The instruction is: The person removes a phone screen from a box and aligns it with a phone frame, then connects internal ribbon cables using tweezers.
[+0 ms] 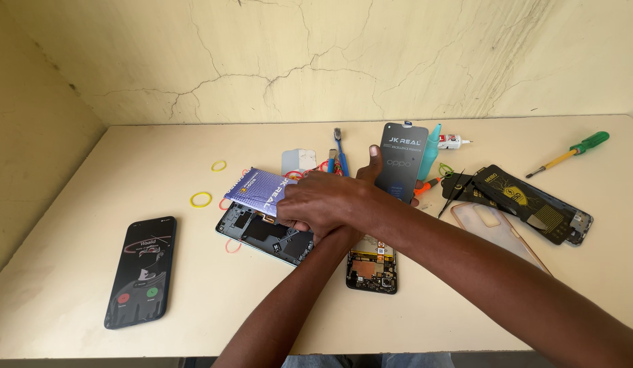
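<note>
My arms are crossed over a cream table (71,197). My right hand (322,201) reaches left and grips a purple flat packet (256,190), held just above an opened phone with its back removed (260,235). My left hand (371,167) passes under the right forearm, and its thumb presses on a dark flat packet (400,160) that it holds upright. A second opened phone showing its circuit board (372,266) lies right below the crossed wrists.
A black phone with a lit screen (140,271) lies at the left. Yellow rubber bands (201,200), a blue toothbrush (340,153), a glue tube (454,142), tweezers (453,197), a clear phone case (497,232), a black-and-gold packet (528,201) and a green-handled screwdriver (572,153) are scattered about.
</note>
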